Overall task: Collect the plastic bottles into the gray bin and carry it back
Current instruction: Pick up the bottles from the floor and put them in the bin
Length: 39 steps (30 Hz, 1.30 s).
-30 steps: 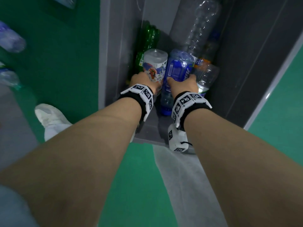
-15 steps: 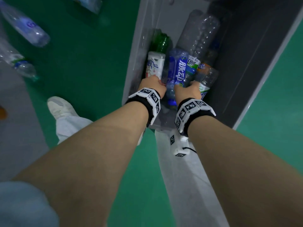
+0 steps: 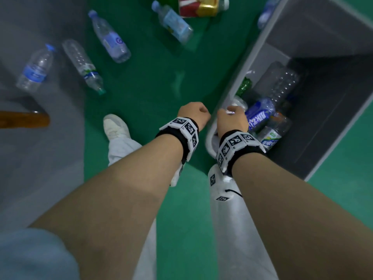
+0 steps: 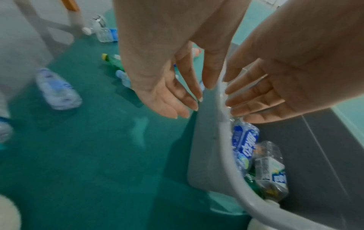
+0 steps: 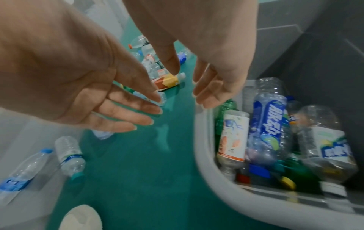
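Note:
The gray bin (image 3: 323,27) stands on the green floor at the right and holds several bottles, among them a blue-labelled bottle (image 3: 260,114), a big clear bottle (image 3: 282,83) and a green bottle (image 3: 245,85). My right hand (image 3: 232,118) hovers over the bin's near rim (image 5: 202,140), fingers relaxed and empty (image 5: 214,87). My left hand (image 3: 193,113) hangs just outside the rim (image 4: 206,147), also loose and empty (image 4: 167,96). A white-labelled bottle (image 5: 234,137) lies beside the blue one (image 5: 268,124) in the bin.
Loose bottles lie on the floor to the left and ahead: three clear ones (image 3: 109,37) (image 3: 82,65) (image 3: 34,67), a light blue one (image 3: 173,21) and a red-and-yellow one (image 3: 199,6). My white shoe (image 3: 116,126) and a wooden piece (image 3: 24,119) are at left.
Both hands have let go of the white-labelled and blue bottles inside the bin and drawn back up to its rim. The view has swung left, revealing the bottles on the floor.

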### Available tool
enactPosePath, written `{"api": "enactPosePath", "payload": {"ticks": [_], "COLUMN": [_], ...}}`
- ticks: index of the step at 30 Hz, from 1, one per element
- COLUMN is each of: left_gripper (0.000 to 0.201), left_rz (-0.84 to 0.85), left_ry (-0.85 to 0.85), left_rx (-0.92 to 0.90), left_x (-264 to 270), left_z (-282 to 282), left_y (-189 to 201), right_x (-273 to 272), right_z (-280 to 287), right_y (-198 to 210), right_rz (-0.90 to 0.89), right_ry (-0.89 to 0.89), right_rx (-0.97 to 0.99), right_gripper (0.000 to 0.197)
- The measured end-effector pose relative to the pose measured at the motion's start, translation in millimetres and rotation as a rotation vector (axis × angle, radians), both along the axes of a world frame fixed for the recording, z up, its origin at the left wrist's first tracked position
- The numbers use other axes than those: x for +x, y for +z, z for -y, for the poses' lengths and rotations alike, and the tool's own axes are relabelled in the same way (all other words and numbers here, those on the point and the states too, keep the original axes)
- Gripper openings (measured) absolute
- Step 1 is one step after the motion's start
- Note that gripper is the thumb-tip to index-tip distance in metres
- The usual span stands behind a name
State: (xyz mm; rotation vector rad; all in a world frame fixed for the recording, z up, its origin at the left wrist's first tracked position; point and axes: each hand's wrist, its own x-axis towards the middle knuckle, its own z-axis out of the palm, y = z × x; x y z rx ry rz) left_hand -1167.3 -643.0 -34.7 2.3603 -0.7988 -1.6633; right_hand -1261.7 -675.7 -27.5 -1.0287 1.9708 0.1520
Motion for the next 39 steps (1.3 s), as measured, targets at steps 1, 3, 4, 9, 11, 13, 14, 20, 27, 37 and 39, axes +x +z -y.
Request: {"api": "enactPosePath", "payload": {"ticks": [1, 3, 4, 9, 11, 13, 14, 20, 27, 37, 39], "left_gripper": [0.021, 0.021, 0.021, 0.020, 0.022, 0.024, 0.025, 0.015, 0.025, 0.044, 0.060], "left_rz": [0.002, 0.015, 0.028, 0.077, 0.107, 0.138, 0.145, 0.197, 0.306, 0.623, 0.652], "left_ry": [0.021, 0.070, 0.096, 0.151, 0.144, 0.133, 0.129, 0.141, 0.103, 0.306, 0.266], "left_rx": [0.010, 0.026, 0.035, 0.091, 0.131, 0.162, 0.177, 0.246, 0.326, 0.320, 0.349], "left_x": [16, 49, 70, 148, 184, 218, 233, 336, 442, 532, 543], "left_z": [-6, -20, -29, -60, -73, -85, -90, -119, -138, -181, -189], "left_y": [2, 2, 1, -9, -18, -30, -35, -78, -136, -227, -240], "right_x": [14, 44, 64, 137, 171, 201, 214, 298, 374, 464, 471], "right_z": [-2, -6, -11, -28, -37, -46, -50, -76, -93, -103, -110], "right_y": [2, 5, 5, -5, -16, -31, -38, -92, -155, -257, -269], "right_rz": [0.013, 0.040, 0.052, 0.109, 0.134, 0.150, 0.157, 0.194, 0.192, 0.136, 0.106], "right_ry": [0.015, 0.052, 0.070, 0.123, 0.144, 0.157, 0.166, 0.150, 0.178, 0.366, 0.425], "right_rx": [-0.008, -0.008, 0.006, 0.065, 0.083, 0.102, 0.110, 0.204, 0.250, 0.110, 0.096], "right_gripper": [0.037, 0.036, 0.036, 0.036, 0.036, 0.037, 0.038, 0.039, 0.038, 0.065, 0.070]}}
